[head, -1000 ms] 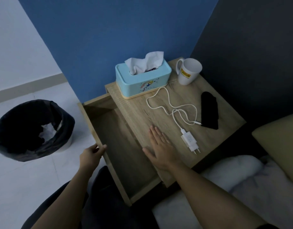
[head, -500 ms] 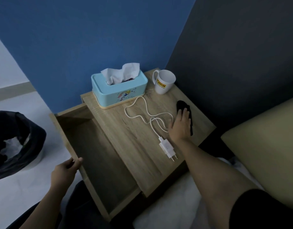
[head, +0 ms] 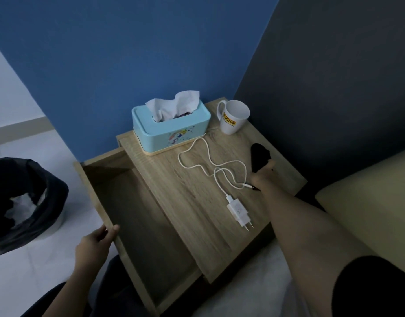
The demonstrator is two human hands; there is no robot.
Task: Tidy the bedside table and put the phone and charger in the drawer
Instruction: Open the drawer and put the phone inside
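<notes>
- A black-lined bin (head: 25, 202) is sitting on the floor at far left.
- The left hand (head: 94, 244) is gripping the open drawer (head: 137, 225) by its front edge.
- The white charger (head: 239, 210) is lying on the tabletop (head: 185, 193), cable looping.
- The right hand (head: 263, 177) is closing on the black phone (head: 260, 155), lying near the tabletop's right edge.

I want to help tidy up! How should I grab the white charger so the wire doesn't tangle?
Pinch the charger block by its two long sides, coming from above. It lies flat, prongs pointing at you, so keep fingers off those. The cable trails loosely behind and will follow.
</notes>
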